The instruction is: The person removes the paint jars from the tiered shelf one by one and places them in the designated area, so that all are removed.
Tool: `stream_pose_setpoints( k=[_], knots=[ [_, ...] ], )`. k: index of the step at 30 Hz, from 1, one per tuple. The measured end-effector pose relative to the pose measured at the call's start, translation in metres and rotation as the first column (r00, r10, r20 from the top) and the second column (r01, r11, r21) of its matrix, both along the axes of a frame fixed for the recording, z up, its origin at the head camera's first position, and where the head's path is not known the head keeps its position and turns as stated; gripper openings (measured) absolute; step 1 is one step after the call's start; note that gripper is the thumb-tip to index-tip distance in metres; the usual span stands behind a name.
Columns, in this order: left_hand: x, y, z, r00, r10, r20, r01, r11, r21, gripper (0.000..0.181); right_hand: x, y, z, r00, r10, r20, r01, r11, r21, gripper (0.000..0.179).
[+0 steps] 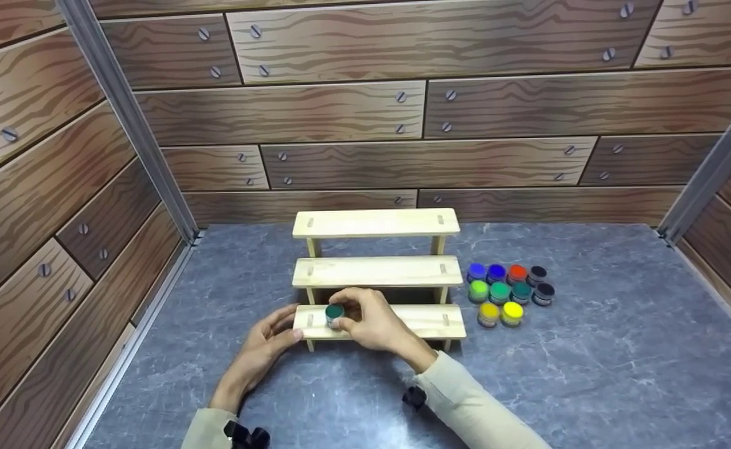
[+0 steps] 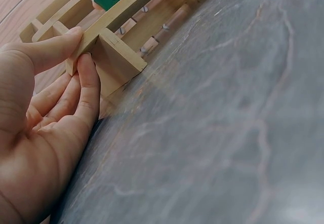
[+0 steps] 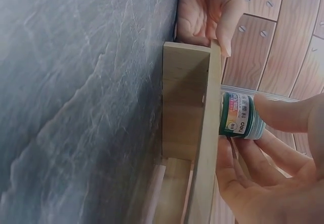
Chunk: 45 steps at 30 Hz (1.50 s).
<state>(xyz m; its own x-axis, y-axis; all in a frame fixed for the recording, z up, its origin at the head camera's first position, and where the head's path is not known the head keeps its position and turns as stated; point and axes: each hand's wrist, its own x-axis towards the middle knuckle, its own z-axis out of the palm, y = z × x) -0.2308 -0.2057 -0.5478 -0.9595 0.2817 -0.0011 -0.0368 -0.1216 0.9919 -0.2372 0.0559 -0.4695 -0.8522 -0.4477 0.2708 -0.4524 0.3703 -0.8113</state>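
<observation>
A small paint jar [image 1: 334, 315] with dark green paint and a printed label stands at the left part of the lowest step of a three-tier wooden stand [image 1: 377, 272]. My right hand [image 1: 374, 321] holds this jar between thumb and fingers; in the right wrist view the jar's [image 3: 238, 115] base is right at the board. With my left hand [image 1: 264, 349] I pinch the left end of the same step, thumb [image 2: 61, 46] on top and fingertips beneath, as the left wrist view shows.
Right of the stand, several paint jars sit grouped on the grey marbled table [image 1: 589, 374]: among them a red jar [image 1: 517, 273], a light green jar [image 1: 478, 290] and a yellow jar [image 1: 512, 313]. Wood-patterned walls [image 1: 340, 112] enclose the back and sides.
</observation>
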Motion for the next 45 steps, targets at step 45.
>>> stream_pose_setpoints(
  k=[45],
  knots=[
    [0.002,0.0,0.0,1.0,-0.011,-0.011,0.011,1.0,0.028,0.074,0.025,0.168,0.025,0.983,-0.141,-0.121,0.15,0.987,0.065,0.031]
  ],
)
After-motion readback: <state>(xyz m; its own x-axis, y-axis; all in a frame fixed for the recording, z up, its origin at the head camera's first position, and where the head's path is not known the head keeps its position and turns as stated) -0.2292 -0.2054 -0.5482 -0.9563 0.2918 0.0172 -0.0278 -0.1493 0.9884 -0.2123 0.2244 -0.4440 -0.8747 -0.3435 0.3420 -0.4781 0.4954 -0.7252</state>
